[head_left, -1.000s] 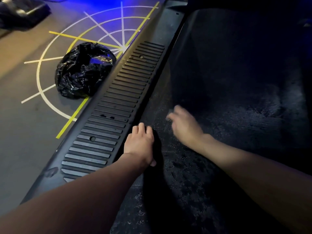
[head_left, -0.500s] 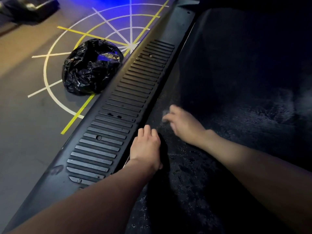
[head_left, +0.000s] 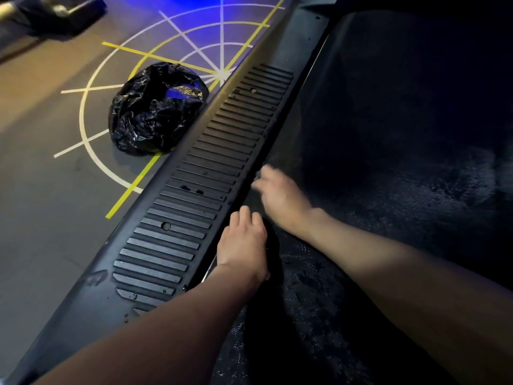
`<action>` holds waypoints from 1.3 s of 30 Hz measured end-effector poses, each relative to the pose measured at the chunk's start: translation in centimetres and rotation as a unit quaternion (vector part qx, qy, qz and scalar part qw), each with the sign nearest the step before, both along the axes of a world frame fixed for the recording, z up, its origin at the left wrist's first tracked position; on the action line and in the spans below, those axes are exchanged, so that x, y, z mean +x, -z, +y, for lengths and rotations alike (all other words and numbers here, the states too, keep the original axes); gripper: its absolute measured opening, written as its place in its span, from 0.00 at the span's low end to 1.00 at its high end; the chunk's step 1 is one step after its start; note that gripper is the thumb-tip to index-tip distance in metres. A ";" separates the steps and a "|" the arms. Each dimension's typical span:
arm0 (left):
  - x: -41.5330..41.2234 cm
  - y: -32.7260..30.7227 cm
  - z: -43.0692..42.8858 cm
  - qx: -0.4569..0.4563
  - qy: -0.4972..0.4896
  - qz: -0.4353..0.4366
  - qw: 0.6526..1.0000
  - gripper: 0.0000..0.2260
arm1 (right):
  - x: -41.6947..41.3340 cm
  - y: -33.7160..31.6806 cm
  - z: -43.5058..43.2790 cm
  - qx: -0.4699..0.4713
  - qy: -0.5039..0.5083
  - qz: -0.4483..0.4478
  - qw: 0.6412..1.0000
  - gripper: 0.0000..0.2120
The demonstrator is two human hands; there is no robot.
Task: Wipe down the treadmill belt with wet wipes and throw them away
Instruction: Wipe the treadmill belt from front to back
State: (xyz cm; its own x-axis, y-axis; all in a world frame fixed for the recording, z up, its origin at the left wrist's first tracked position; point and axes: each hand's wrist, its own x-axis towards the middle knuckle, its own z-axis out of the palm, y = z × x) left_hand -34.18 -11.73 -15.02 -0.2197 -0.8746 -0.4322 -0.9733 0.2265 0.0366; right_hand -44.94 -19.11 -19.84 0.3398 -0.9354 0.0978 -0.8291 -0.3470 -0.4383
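Note:
The dark, speckled treadmill belt (head_left: 369,245) fills the right half of the view. My right hand (head_left: 280,195) is blurred with motion on the belt's left edge, right beside the ribbed side rail (head_left: 211,168). Its fingers are curled over a wet wipe (head_left: 257,177), of which only a small pale bit shows at the fingertips. Just below it, my left hand (head_left: 244,243) rests flat on the belt's edge against the rail and holds nothing. A crumpled black rubbish bag (head_left: 155,109) lies on the floor left of the rail.
The grey floor (head_left: 41,204) to the left carries white and yellow painted lines. Dark gym equipment (head_left: 55,12) sits at the top left. The far part of the belt is in deep shadow.
My right hand has slid left across the belt to the rail's edge with the wipe. My left hand has stayed at the belt's edge.

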 end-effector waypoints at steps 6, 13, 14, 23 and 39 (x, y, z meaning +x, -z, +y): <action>0.7 0.1 2.3 -0.007 -0.061 0.029 0.998 0.36 | -1.7 -0.4 -0.2 0.002 -0.024 0.003 1.000 0.12; 1.4 -0.5 4.6 0.126 0.059 -0.076 0.987 0.59 | 0.6 -1.7 7.0 0.110 -0.042 -0.032 0.992 0.08; 1.3 -0.6 4.7 0.124 0.066 -0.086 0.986 0.59 | 0.1 -1.7 6.8 0.115 -0.027 -0.015 0.993 0.08; 0.5 1.6 4.7 0.119 0.014 -0.056 0.991 0.62 | 1.3 -0.6 8.0 0.050 -0.048 -0.009 0.998 0.11; 0.7 0.3 4.7 0.129 0.028 -0.078 0.988 0.59 | -2.5 -1.2 7.8 0.054 0.122 0.011 0.991 0.09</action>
